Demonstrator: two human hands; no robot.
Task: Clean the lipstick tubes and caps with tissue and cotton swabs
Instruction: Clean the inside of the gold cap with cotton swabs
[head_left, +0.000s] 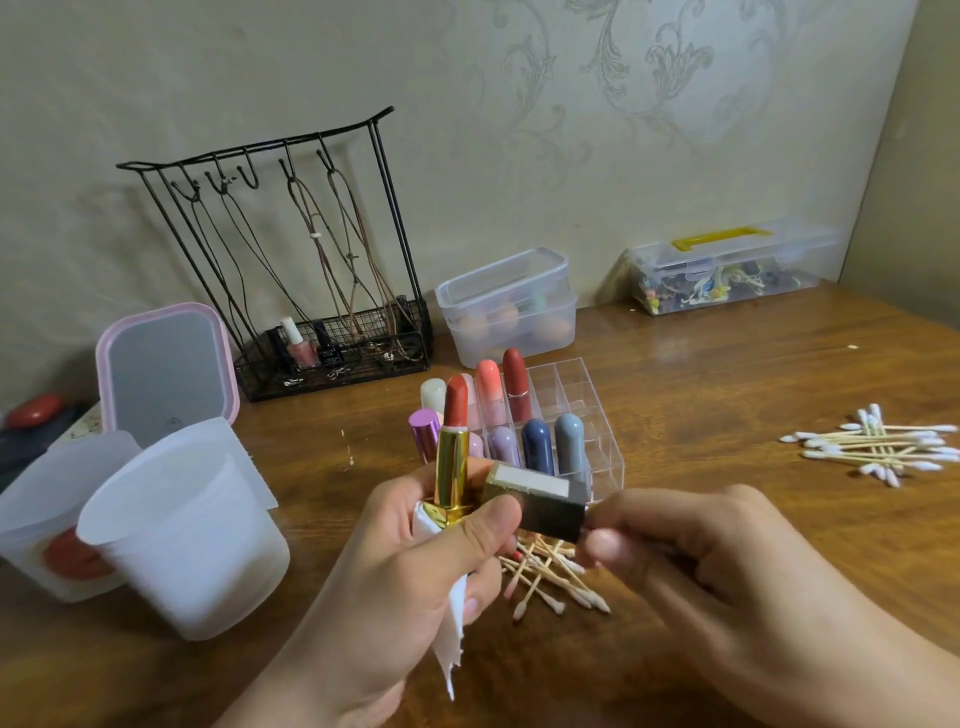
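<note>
The left hand (415, 561) grips a gold lipstick tube (451, 470) and tissue (451, 639), axis upright, bullet toward 12 o'clock. The right hand (691, 556) pinches the dark cap (540, 501), which lies crosswise, open end toward 10 o'clock. Bare table (727, 374) lies at 1 o'clock.

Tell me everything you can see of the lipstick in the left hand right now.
The lipstick stands upright, uncapped, its red-brown bullet fully extended from a shiny gold, metal-looking tube with a squarish gold base. The left hand grips the base together with a strip of white tissue. Its dark cap, pinched by the right hand, sits just beside the tube.
</note>
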